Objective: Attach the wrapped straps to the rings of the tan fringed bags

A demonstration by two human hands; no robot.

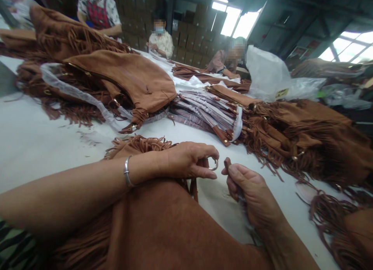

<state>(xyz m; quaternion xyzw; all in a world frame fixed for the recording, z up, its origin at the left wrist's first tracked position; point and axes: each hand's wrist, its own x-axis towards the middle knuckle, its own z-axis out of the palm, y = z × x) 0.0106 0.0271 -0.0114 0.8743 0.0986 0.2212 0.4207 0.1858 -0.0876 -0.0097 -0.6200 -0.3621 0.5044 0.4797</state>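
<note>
A brown fringed bag (pixel 175 223) lies in front of me, partly under my left forearm. My left hand (pixel 192 159) is curled around a metal ring (pixel 215 163), its open side or clasp turned toward the right. Facing it, a short gap away, my right hand (pixel 247 184) pinches the brown end of a strap (pixel 227 161) between thumb and fingers. Clear plastic wrap covers the strap below that hand. Whether the ring is joined to the bag is hidden by my left hand.
Wrapped straps (pixel 201 110) lie stacked across the white table (pixel 96 141). Brown fringed bags (pixel 125 75) are piled at the left, and more bags (pixel 314 126) at the right. Several people work beyond the table, near a white plastic bag (pixel 268 69).
</note>
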